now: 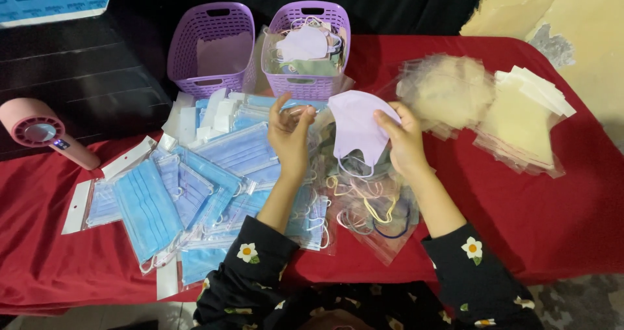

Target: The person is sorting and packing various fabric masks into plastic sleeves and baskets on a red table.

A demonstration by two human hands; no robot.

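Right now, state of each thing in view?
Lilac mask: unpacked, folded, held by both hands.
Left hand: pinching its ear loop.
Right hand: gripping the mask's edge.
Left basket: empty.
Right basket: filled with masks.
Blue masks: bagged, piled.

Soft, dim indoor light, slightly blurred throughout.
Light fell from above onto the red cloth (533, 219); the far left stayed nearly black. Plastic sleeves (448, 96) gave faint glare, and edges looked soft and smeared.
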